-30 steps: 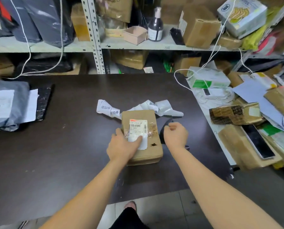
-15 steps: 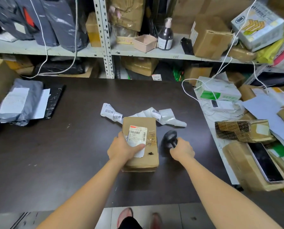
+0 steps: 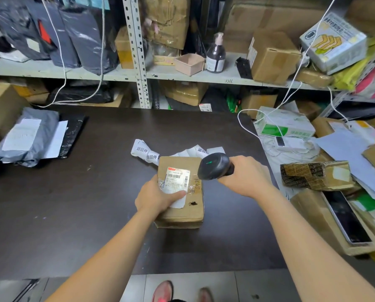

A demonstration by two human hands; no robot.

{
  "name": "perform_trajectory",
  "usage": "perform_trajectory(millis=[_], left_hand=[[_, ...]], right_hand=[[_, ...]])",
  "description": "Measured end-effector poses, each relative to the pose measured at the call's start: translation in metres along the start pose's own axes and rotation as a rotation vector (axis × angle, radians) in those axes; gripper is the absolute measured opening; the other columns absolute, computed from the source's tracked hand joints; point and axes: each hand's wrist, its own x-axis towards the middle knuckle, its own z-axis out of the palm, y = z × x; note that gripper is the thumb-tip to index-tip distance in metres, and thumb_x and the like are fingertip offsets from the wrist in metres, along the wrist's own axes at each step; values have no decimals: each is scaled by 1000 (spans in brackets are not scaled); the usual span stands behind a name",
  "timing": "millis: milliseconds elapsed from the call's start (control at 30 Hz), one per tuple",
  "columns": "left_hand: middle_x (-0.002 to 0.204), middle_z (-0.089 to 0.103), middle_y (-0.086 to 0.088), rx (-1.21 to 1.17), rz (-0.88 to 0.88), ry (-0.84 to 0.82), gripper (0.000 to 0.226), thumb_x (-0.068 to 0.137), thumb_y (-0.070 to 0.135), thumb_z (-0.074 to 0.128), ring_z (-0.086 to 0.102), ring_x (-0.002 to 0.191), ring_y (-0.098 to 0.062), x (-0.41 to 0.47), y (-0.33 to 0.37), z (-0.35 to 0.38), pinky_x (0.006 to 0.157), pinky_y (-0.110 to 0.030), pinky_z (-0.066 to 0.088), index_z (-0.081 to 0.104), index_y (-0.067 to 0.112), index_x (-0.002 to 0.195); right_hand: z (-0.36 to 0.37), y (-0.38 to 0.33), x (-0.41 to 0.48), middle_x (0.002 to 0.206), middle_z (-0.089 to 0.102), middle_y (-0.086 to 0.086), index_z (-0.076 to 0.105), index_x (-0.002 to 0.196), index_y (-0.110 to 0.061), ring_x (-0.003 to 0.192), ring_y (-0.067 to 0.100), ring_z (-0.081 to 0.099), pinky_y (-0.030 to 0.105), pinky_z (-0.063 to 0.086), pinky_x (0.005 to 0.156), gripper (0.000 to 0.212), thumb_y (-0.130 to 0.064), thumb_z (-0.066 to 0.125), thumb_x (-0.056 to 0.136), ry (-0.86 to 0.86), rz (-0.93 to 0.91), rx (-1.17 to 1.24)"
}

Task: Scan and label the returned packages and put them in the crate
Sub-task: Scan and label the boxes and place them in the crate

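Lying under left hand: cardboard package

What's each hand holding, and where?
Right hand grips the scanner by its handle; left hand holds the cardboard box at its left edge, thumb on its label.

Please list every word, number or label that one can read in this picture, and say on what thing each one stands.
"退回件", repeated, on the crumpled white paper strip behind the brown cardboard box.
"1316", seemingly, handwritten on the grey metal shelf edge.
On the box, the white shipping label: barcode and print too small to read.
The white carton with yellow pictures and the green-and-white box: print blurred.
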Motion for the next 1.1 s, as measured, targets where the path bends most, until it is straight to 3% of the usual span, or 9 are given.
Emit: perform_trajectory(millis=[200,367,567,733,833,967,1100], left_hand=[[116,66,12,18,-3,-3,79,53,79,75,63,109,-20,1,1,1,73,-32,42,53,39,118],[114,67,14,24,11,10,79,53,80,73,62,107,-19,1,0,2,73,-32,43,54,39,117],[115,66,13,16,15,6,79,53,80,74,62,109,-19,1,-1,3,73,-33,43,53,39,117],[116,66,12,24,10,8,80,53,80,75,62,110,-20,1,-1,3,74,-33,44,53,38,119],[116,66,12,29,6,6,80,53,80,74,62,109,-20,1,0,3,75,-34,45,53,38,118],[116,66,12,34,8,4,82,53,81,74,62,109,-19,0,1,2,76,-33,46,52,38,120],[116,65,13,44,11,5,81,55,81,73,62,108,-17,-3,1,1,74,-33,46,52,38,120]], right_hand=[[-4,1,-9,65,55,-13,60,78,-31,67,21,55,23,31,53,19,-50,61,73,47,-37,-27],[-11,3,-14,65,57,-10,55,67,-30,66,23,56,26,33,54,20,-49,58,72,37,-24,-47],[-21,4,-20,63,54,-11,51,65,-33,56,5,42,23,26,51,18,-48,57,72,47,-18,-59],[-27,5,-23,65,56,-11,53,65,-30,59,12,50,24,29,52,21,-50,58,72,49,-21,-64],[-25,6,-24,64,55,-13,52,67,-32,59,4,47,22,27,50,16,-46,58,72,69,-25,-31],[-6,15,-18,78,58,-15,51,80,-35,74,14,56,26,34,55,9,-41,57,81,-52,50,185],[44,34,-11,99,60,2,50,102,-17,84,21,57,30,39,59,12,-24,52,93,-192,105,349]])
